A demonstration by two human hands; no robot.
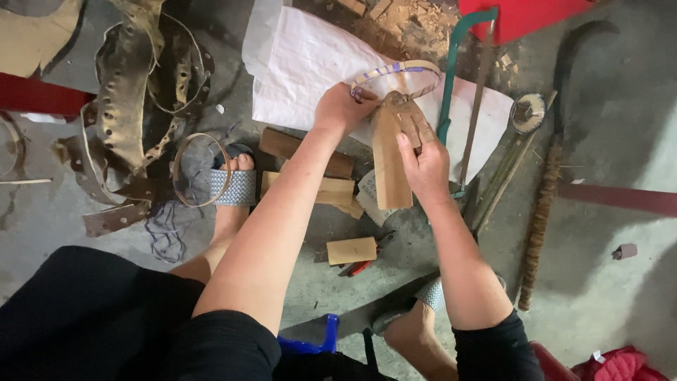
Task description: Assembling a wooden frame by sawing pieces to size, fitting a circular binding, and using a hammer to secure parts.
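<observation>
My left hand (342,107) grips the rim of a thin bent ring (395,76) made of a pale strip with purple bands. My right hand (424,166) holds a flat wooden slat (389,166) upright, with its thumb pressing a small brown piece (411,118) against the slat's top end, right under the ring. Both hands meet over a white sheet (296,67) lying on the concrete floor.
Wooden blocks (331,190) and a small block (351,250) lie below the hands, near red-handled pliers (361,267). A green hacksaw (458,77) and a rough stick (539,212) lie at right. Punched metal strips (123,106) and another hoop (201,169) lie at left by my sandalled foot (233,187).
</observation>
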